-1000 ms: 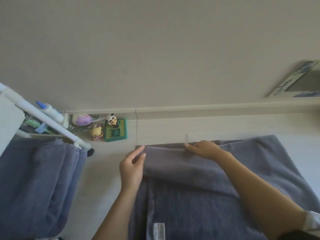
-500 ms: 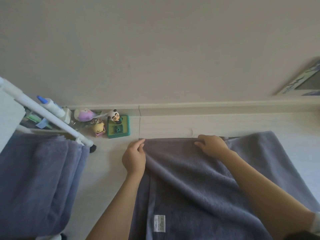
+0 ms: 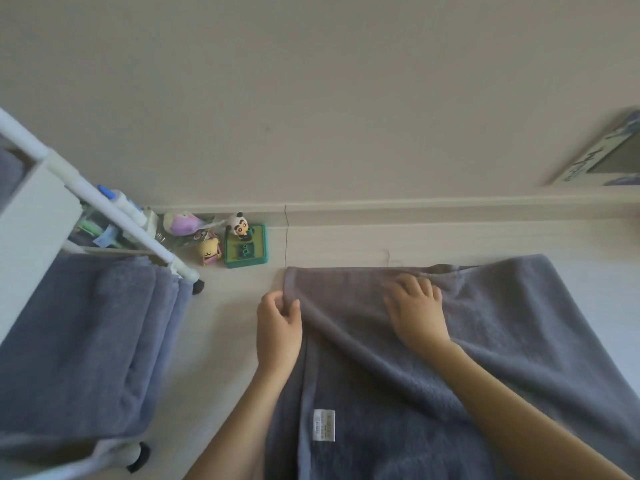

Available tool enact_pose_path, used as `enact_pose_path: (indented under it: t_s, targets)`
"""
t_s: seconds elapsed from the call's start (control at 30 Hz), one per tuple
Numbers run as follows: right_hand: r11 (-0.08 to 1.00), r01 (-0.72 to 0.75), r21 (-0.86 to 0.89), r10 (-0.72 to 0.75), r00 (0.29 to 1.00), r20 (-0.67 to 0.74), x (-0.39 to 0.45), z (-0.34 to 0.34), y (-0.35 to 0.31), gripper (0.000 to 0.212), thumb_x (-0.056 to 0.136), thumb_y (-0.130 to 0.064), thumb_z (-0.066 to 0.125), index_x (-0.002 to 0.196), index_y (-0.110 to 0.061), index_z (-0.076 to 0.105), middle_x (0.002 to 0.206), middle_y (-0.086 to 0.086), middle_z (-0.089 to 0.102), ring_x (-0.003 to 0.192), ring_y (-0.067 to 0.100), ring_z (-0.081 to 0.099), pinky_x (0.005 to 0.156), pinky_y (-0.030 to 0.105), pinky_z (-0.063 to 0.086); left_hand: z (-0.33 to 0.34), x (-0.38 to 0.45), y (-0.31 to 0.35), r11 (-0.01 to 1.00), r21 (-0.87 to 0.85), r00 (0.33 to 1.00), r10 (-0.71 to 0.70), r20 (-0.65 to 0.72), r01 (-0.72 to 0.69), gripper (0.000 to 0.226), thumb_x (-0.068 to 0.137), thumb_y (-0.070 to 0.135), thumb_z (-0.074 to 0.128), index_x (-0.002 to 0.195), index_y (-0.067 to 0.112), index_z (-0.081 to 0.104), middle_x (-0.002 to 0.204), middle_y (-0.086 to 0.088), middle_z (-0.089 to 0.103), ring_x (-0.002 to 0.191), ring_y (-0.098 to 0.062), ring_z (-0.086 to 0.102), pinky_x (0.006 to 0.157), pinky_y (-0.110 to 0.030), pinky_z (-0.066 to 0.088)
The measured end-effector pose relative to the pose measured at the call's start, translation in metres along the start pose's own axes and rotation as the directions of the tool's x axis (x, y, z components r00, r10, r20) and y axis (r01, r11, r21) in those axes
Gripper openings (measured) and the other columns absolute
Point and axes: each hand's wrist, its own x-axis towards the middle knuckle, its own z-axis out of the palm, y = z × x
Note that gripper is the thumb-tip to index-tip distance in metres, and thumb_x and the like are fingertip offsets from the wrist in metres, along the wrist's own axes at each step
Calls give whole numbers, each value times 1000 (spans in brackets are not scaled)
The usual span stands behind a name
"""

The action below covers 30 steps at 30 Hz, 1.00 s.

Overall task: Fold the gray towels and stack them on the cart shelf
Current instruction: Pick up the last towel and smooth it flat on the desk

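The gray towel (image 3: 433,358) on the floor now lies flatter than a second ago, its folded edge pinched by the left hand (image 3: 278,329), the right hand (image 3: 417,311) seemingly pressing flat, so the fold looks nearly set.

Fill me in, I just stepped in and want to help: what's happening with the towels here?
A person is folding a large gray terry towel spread on the pale floor. The left hand pinches its folded-over left edge, and the right hand lies on top near the far edge. The fold isn't finished. Other gray towels already lie on the white cart shelf to the left.
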Motion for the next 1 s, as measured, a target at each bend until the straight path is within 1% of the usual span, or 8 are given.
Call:
enact_pose_path:
  t_s: [0.07,0.2,0.37,0.53,0.6,0.8,0.93,1.0]
  targets:
    - [998,-44,48,37,989,141,-17,2,-6,35,97,-30,44,129,-21,55,131,1,52,120,28,43,99,41,33,-4,-26,-11,997,61,995,-57,80,52,23,90,23,61,106,8,55,101,-8,62,95,-28,61,77,-30,44]
    - [993,-111,36,95,952,292,-21,1,-6,45,99,-41,33,143,-32,36,146,-4,34,131,25,28,106,39,27,1,-57,-13,978,178,973,-140,185,107,34,86,37,65,104,9,59,100,-7,67,98,-27,62,77,-29,43]
    - [995,-101,-20,101,908,406,-22,-5,-8,52,98,-49,28,148,-34,23,152,-3,22,137,27,20,110,43,22,9,-71,-4,933,339,966,-188,176,120,30,88,38,60,98,11,66,104,-13,66,102,-33,60,80,-34,45]
    - [994,-71,-79,99,898,429,-26,-6,-13,58,97,-54,26,149,-33,16,156,-2,15,139,28,17,111,44,20,-11,-94,-1,979,75,981,-183,-70,188,18,100,21,40,95,5,47,101,-26,63,96,-42,59,66,-36,35]
    - [994,-60,-96,97,893,440,-25,-6,-14,59,96,-56,24,150,-33,14,156,-2,13,140,28,16,111,44,19,-26,-101,-19,979,64,973,-184,-139,194,14,100,18,41,90,9,40,94,-28,64,90,-44,59,63,-37,34]
    - [985,-12,-170,91,881,464,-27,-1,-13,74,91,-65,29,151,-30,3,158,-1,5,142,30,12,113,45,17,-34,-99,-44,944,249,976,-215,-42,219,21,98,26,47,100,5,50,98,-20,66,96,-39,60,72,-40,43]
    - [981,-7,-192,93,892,441,-34,3,-17,76,92,-63,29,151,-25,-1,159,1,1,143,29,10,113,43,16,-37,-112,-42,958,59,957,-273,-100,279,26,96,30,48,100,5,53,96,-17,67,95,-37,61,75,-40,45]
    - [986,-28,-164,88,923,375,-42,2,-22,72,94,-57,32,151,-22,6,158,2,6,142,29,12,113,42,16,-44,-126,-47,946,-75,945,-320,-71,315,26,95,31,50,99,6,54,92,-11,66,95,-34,61,79,-38,46]
